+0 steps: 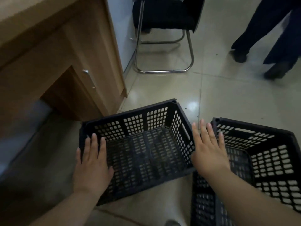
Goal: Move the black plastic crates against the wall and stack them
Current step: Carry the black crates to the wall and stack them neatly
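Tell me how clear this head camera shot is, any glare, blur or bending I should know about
In the head view, the light is dim; a bright glare patch sits on the floor tiles just beyond the left crate. The legs of someone at top right are smeared by motion, both hands are slightly soft, and the wide lens bends the wooden cabinet edges.

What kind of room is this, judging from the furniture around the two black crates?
Probably an office. A light brown wooden desk cabinet with a metal handle stands at the left, a black chair on a chrome sled frame sits behind, and the floor is glossy pale tile.
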